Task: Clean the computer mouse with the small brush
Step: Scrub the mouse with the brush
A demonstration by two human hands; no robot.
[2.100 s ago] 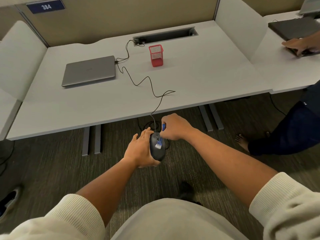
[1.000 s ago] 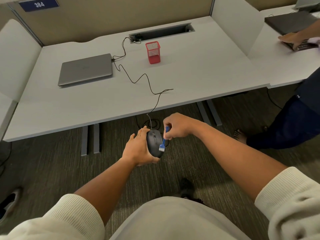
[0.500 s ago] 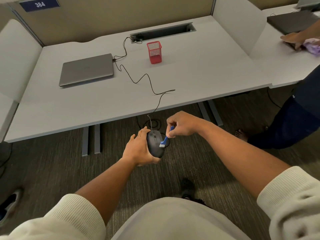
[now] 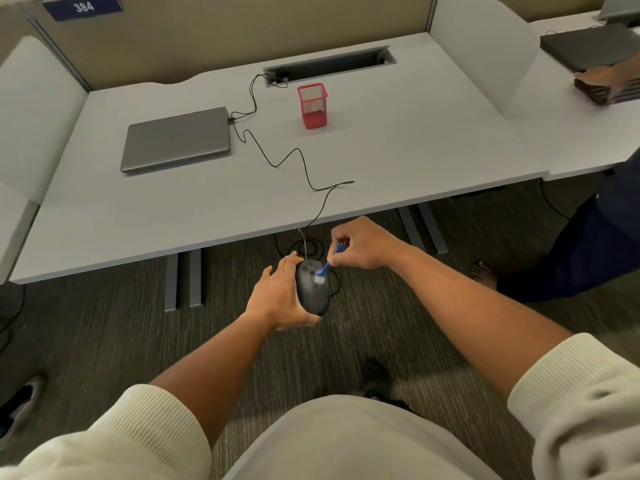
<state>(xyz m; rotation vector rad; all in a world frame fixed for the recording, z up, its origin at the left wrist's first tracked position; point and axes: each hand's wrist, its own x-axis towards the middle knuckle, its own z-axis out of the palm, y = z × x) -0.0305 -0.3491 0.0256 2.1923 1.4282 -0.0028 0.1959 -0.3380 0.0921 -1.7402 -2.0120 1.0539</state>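
The left hand (image 4: 277, 299) cups a black wired computer mouse (image 4: 312, 289) from its left side, fingers wrapped under and around the body, holding it in the air in front of the desk (image 4: 398, 161), above the carpeted floor (image 4: 104, 341). The right hand (image 4: 363, 244) pinches the blue handle of a small brush (image 4: 325, 268) between thumb and fingertips, the other fingers curled in. The brush slants down to the left, and its pale bristles touch the top of the mouse near the scroll wheel. The mouse's black cable (image 4: 277, 161) runs up over the desk edge and snakes across the desk to a closed grey laptop (image 4: 176, 140) lying on the left part. A red mesh pen holder (image 4: 312, 105) stands upright farther back, near a cable slot (image 4: 329, 64) in the desk. At the neighbouring desk on the right, another person's hand (image 4: 602, 77) rests on a dark object that is too blurred to name.
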